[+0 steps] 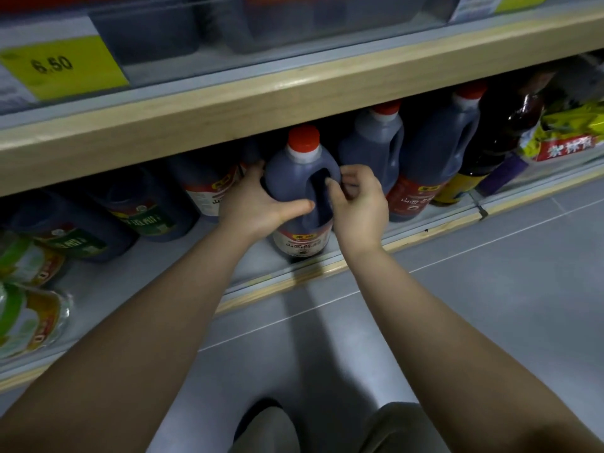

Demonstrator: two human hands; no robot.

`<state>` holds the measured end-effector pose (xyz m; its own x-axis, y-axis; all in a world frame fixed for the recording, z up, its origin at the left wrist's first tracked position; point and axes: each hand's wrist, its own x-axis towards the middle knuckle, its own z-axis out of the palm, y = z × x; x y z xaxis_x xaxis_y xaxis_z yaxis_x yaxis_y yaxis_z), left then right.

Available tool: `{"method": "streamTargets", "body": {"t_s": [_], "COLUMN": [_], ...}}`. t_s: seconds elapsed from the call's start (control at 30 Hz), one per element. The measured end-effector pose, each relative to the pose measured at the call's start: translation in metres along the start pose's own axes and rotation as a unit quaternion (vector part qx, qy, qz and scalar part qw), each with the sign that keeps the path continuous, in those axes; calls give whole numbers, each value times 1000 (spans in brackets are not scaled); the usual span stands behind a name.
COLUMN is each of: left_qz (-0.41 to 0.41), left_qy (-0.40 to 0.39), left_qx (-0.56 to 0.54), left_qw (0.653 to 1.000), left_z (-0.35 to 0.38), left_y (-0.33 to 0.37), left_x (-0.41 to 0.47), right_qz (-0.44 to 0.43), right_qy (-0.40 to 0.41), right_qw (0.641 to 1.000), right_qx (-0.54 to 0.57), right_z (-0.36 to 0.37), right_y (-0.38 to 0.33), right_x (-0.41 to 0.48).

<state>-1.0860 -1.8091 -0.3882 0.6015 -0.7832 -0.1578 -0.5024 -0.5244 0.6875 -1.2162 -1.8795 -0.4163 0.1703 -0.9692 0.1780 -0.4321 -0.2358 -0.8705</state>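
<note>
While left hand (258, 204) braces — right hand (358, 206) hooks jug (292, 178).

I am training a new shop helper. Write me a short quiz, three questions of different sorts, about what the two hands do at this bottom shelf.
1. True or false: the left hand grips the body of the front jug.
2. Which colour is the cap of that jug? A) green B) red C) white
3. Which part of the jug do the fingers of the right hand curl round?

Key: 1 true; 2 B; 3 the handle.
</note>
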Motion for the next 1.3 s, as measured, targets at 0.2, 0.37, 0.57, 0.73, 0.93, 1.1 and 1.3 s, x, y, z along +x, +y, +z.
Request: {"method": "streamTargets", "body": {"t_s": [0.2,0.37,0.57,0.73,0.93,1.1,1.3], "left_qz": [-55,-122,-202,-269,-368,-413,-469], "left_qy": [-29,-122,-134,-161,-86,-40,29], "left_qx": [-94,-81,-8,-31,-80,-58,23], "left_qw": [994,982,970,949,923,908,882], "left_z": [5,-37,-146,-230,-333,-382,-450], "left_y": [-3,25,75,108,135,128,76], "left_x": [-9,-63,-152,-246,-358,-441,-547], "right_qz": [3,62,64,38,-66,-127,-232], "right_qy": [-29,-267,-501,-603,-693,-727,-725], "right_qw": [1000,952,809,729,633,587,553], "right_qx": [9,-138,-299,-320,-339,-333,-338], "right_z": [-4,-43,-124,-167,-179,-166,-134], "right_y": [-2,-36,-145,-256,-387,-459,-534], "right_x": [-7,-13,-39,-68,-131,-203,-303]}}
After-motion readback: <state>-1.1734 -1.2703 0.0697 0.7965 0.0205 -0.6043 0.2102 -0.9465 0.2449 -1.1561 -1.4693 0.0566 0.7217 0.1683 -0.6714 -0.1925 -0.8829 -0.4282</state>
